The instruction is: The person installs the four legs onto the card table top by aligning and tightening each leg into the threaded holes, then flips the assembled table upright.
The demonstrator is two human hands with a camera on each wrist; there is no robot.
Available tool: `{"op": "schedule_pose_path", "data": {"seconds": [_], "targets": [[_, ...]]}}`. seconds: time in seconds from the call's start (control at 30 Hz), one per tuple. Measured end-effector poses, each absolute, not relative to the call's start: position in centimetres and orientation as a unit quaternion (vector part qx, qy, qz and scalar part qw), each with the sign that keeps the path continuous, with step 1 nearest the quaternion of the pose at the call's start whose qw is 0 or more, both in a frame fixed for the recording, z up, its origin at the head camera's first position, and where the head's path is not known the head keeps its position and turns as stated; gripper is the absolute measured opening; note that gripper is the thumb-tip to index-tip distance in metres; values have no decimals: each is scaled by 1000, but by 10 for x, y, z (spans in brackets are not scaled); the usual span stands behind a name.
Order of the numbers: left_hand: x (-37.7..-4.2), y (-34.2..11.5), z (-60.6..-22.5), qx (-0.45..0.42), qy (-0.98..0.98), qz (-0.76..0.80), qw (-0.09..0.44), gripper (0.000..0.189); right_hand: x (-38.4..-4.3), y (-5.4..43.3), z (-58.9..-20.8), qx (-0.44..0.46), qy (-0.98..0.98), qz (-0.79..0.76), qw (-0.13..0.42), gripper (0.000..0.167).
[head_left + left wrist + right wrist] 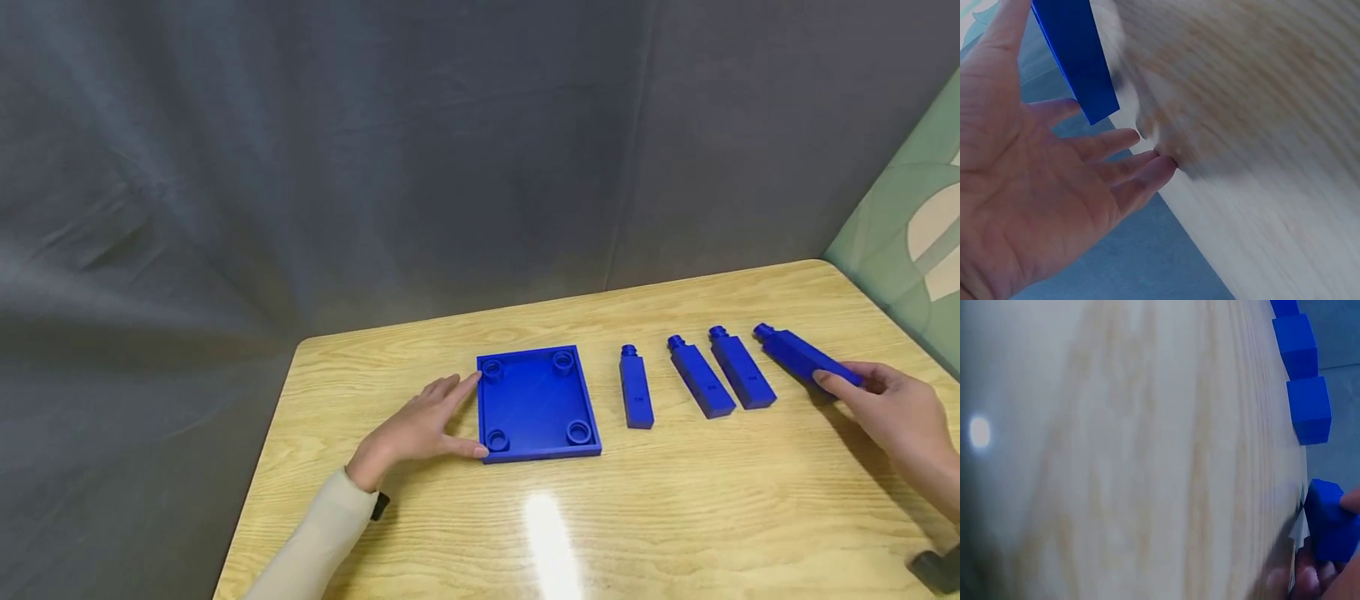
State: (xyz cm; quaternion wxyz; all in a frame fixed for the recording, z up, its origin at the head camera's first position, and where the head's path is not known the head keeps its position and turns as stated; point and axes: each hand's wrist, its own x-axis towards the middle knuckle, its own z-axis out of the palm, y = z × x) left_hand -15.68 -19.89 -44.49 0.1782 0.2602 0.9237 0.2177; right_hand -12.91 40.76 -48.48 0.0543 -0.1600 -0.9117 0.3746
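Observation:
A square blue tray-like tabletop piece (536, 404) with a raised rim and a round socket in each corner lies on the table. My left hand (420, 421) is at its left side, thumb and forefinger spread at the two left corners; in the left wrist view the other fingers reach straight past the blue edge (1082, 62). At the far right, my right hand (896, 408) grips the square end of a blue leg with a threaded tip (806, 354), between thumb and fingers. That held leg (1329, 522) shows at the right wrist view's lower right.
Between tray and right hand lie three more blue threaded legs: one (636, 392) nearest the tray, then a pair (701, 377) (742, 371) close together. The wooden table (675, 508) ends at a dark curtain (450, 167) behind, with a green patterned panel (900, 225) at right.

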Motion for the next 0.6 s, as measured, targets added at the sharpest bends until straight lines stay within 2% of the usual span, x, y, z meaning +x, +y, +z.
{"op": "schedule_pose_path", "data": {"seconds": [0.17,0.23,0.4,0.43,0.6], "targets": [[-158,-197,-441,250,924,225,184,116,-128,408,-483,-175,-876,443,71,67],[-160,-198,-441,244,924,226,187,118,-129,408,-484,-170,-856,481,80,62],[-165,-198,-443,239,926,220,191,122,-132,404,-485,-140,-743,641,133,15],[-166,-197,-443,238,927,216,194,123,-132,403,-485,-128,-707,680,148,11],[-169,-195,-443,231,929,201,207,126,-138,397,-480,-94,-529,816,214,17]]}}
